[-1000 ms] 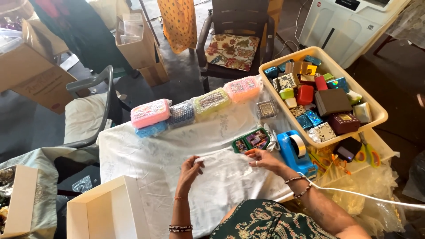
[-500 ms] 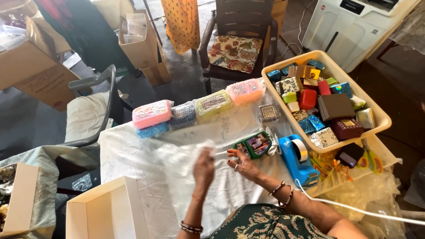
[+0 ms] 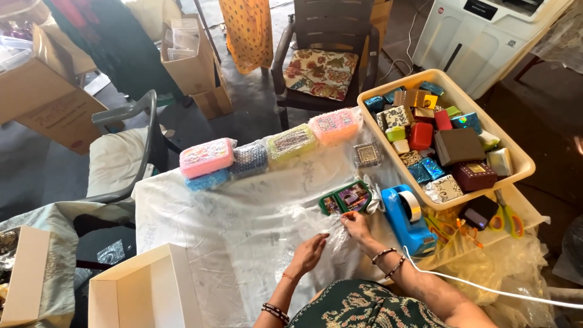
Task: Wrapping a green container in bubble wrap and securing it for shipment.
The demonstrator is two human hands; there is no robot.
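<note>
Here, two hands (image 3: 334, 240) pinching one clear wrap (image 3: 303, 222)

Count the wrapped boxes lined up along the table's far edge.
5: pink box at the left, blue one beneath it, then silver-grey, yellow-green and pink rightward. More may be hidden underneath.

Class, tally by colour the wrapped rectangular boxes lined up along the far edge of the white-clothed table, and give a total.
Pink wrapped rectangular boxes: 2
Light-blue wrapped box: 1
Dark-blue beaded wrapped box: 1
Yellow-green wrapped box: 1
Total: 5
</note>
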